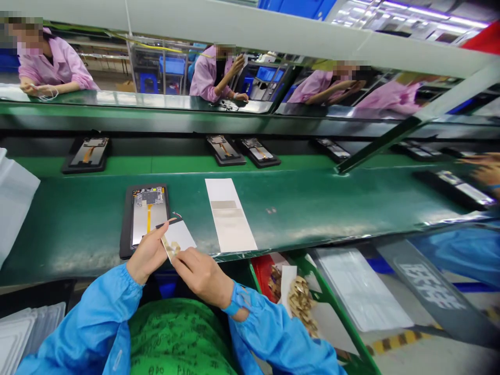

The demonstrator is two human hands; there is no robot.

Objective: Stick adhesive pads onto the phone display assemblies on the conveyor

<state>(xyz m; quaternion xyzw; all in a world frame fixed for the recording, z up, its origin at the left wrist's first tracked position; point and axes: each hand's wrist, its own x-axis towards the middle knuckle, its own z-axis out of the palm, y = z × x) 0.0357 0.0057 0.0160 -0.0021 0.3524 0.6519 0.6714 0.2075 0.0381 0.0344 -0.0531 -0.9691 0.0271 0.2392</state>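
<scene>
My left hand (149, 252) grips a flat battery (180, 237) by its left edge, thumb on top. The battery has a white face, a dark strip and short thin wires at its far end, and a tan patterned strip along its left side. At the near end, my right hand (203, 276) pinches the battery's corner by the tan strip. Just beyond my left hand, an opened tablet (149, 216) lies in a black tray (125, 224), with its circuit board and orange ribbon cable showing. A white sheet with a grey band (233, 216) lies to the right.
Several opened devices in black trays (86, 154) lie along the green line (175, 164) behind the bench (297, 208). A slanted post (378, 143) stands at right. Below, a green bin (344, 317) holds tan scraps (300, 302). Co-workers in pink (64, 65) sit opposite; a co-worker's hand (486, 169) shows far right.
</scene>
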